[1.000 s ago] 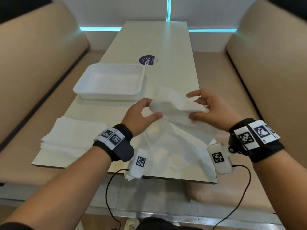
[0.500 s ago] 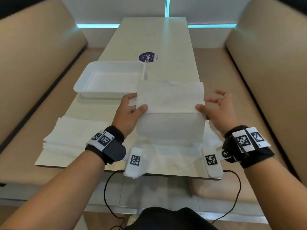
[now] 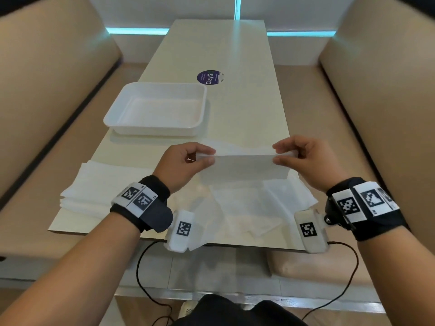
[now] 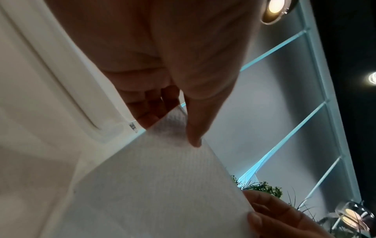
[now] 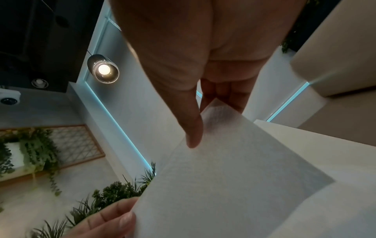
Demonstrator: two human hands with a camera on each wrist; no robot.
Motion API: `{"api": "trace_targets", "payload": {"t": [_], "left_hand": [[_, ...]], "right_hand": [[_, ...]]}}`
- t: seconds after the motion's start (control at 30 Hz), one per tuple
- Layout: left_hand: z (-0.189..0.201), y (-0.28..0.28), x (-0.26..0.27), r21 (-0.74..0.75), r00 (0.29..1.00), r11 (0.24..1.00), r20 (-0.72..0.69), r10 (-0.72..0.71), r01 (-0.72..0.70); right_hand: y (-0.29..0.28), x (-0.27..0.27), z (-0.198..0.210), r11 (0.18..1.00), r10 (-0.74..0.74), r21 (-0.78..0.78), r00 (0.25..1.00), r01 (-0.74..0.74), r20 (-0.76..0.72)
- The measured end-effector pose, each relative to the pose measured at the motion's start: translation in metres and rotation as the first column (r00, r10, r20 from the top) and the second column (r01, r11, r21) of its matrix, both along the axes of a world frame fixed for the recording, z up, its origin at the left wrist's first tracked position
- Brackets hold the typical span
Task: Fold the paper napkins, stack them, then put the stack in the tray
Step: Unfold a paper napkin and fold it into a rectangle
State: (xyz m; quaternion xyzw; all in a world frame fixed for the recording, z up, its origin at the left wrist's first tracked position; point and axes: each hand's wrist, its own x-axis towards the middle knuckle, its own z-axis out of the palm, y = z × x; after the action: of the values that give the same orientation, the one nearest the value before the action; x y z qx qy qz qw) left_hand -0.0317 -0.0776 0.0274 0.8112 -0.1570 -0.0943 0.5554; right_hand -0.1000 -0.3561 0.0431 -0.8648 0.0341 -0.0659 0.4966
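The left hand (image 4: 162, 56) fills the top of the left wrist view, its thumb (image 4: 193, 128) pressed on the corner of a white napkin (image 4: 162, 185) with fingertips (image 4: 150, 112) behind the sheet. The right hand (image 4: 284, 219) pinches the napkin's far corner at lower right. The white tray (image 4: 61, 80) lies to the left, with greenery (image 4: 264, 189) and lamps (image 4: 274, 9) beyond.

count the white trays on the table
1: the tray sits on the table left of centre, beyond the left hand; none seems hidden.
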Motion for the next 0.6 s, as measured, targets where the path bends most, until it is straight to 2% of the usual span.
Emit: {"api": "trace_targets", "payload": {"t": [0.1, 0.23, 0.33, 0.47, 0.6], "left_hand": [[0.002, 0.005, -0.002, 0.05, 0.994, 0.997, 0.094, 0.061, -0.066], [0.014, 0.014, -0.011, 0.123, 0.983, 0.992, 0.185, -0.001, -0.023], [0.017, 0.017, -0.017, 0.008, 0.994, 1.0, 0.106, -0.029, 0.028], [0.001, 0.015, -0.02, 0.029, 0.997, 0.999, 0.065, 0.027, -0.029], [-0.037, 0.011, -0.023, 0.105, 0.992, 0.992, -0.097, 0.086, -0.075]], "right_hand": [[0.0, -0.004, 0.002, 0.999, -0.033, -0.034, 0.999, 0.033, 0.006], [0.005, -0.013, 0.011, 0.996, -0.017, -0.093, 1.0, 0.017, 0.0], [0.008, -0.015, 0.012, 0.998, 0.035, -0.049, 0.999, -0.036, -0.008], [0.009, -0.011, -0.005, 1.0, 0.011, -0.003, 0.998, -0.011, -0.058], [0.012, -0.007, -0.032, 0.981, -0.011, -0.189, 0.975, -0.032, -0.222]]}}
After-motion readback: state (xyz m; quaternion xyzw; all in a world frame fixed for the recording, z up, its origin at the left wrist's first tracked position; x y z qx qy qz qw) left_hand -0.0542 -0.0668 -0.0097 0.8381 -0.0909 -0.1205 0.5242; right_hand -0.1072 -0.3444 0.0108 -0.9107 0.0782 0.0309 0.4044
